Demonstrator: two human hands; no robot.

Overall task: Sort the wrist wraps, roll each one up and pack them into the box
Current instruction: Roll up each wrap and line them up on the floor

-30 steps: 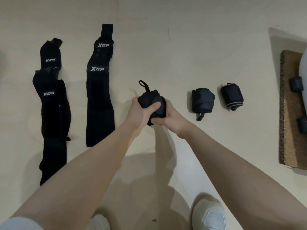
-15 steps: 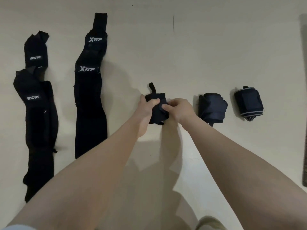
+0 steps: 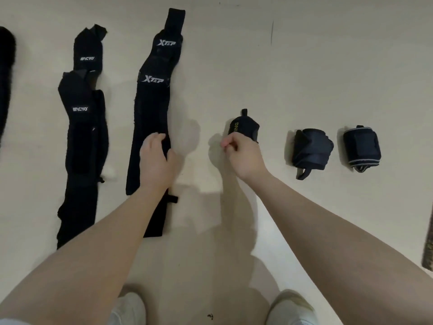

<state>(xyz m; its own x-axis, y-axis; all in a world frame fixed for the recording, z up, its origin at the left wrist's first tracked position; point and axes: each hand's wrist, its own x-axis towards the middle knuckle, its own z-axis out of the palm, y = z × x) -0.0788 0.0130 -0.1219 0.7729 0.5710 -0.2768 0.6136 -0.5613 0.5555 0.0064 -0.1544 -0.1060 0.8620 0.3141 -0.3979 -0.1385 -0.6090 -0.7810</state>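
A freshly rolled black wrist wrap with yellow lettering (image 3: 244, 126) lies on the pale floor in the middle. My right hand (image 3: 241, 156) sits just in front of it with its fingers curled, holding nothing I can see. My left hand (image 3: 155, 160) rests on the long flat black XTEP wrap (image 3: 152, 102), fingers curled over its right edge. Two more rolled wraps lie to the right, a dark one with a loop (image 3: 311, 148) and a grey-striped one (image 3: 362, 146). Flat ENCYO wraps (image 3: 82, 127) lie further left. The box is out of view.
Another dark strip (image 3: 5, 73) shows at the left edge. A brown mat's edge (image 3: 428, 252) is at the far right. My two white shoes (image 3: 131, 308) stand at the bottom. Bare floor lies between the XTEP wrap and the rolls.
Both hands were gripping the rolled wrap; it now lies on the floor. My left hand has moved left onto the XTEP wrap. The view shifted left.
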